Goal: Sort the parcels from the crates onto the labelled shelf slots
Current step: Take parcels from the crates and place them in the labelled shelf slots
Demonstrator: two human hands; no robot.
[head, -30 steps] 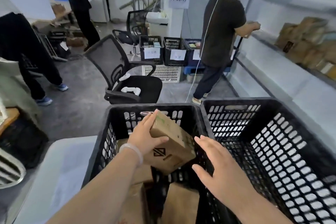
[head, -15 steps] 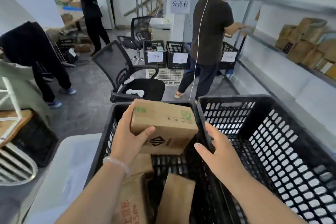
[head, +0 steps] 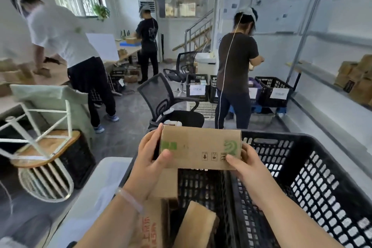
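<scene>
Above the left crate (head: 201, 185), head view: the parcel (head: 200, 149) is held level, long axis left to right. Left hand (head: 149, 162) and right hand (head: 244, 164) each have fingers clamped on one short end; the shelf (head: 312, 69) lies rightward, nearer the right hand.

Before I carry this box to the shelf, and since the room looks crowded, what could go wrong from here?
Left hand and right hand grip the box only by its ends above the crate; a slip could drop it onto the parcels below. An office chair stands beyond the crate and a person by the shelf; you might bump either.
</scene>
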